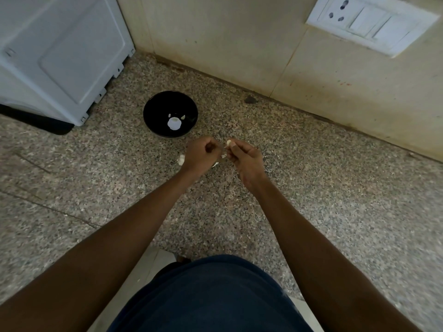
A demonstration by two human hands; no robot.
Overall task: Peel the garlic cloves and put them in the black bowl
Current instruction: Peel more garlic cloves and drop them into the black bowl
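- Nearest to me I see a dark blue shirt [211, 295] at the bottom edge, with both bare forearms reaching forward from either side of it.
- The speckled granite table [311, 188] runs under the arms and out to the wall.
- My left hand [200, 155] is curled into a loose fist; its fingers are together, and I cannot tell whether they pinch a bit of skin.
- A small white piece of garlic [181, 160] lies on the table just beside the left hand, partly hidden by it.
- My right hand [244, 158] sits close beside the left, the two almost touching; its fingers are clamped on a pale garlic clove [229, 142] that sticks out at the fingertips.
- A scrap of pale peel [224, 156] shows between the two hands.
- Beyond the hands stands the black bowl [157, 111], near them but apart, with peeled white garlic pieces [174, 122] at its bottom.
- To the far left is a white appliance [60, 56] on the table.
- Farthest off is the cream tiled wall [239, 44] with a white socket and switch plate [371, 22] at upper right.
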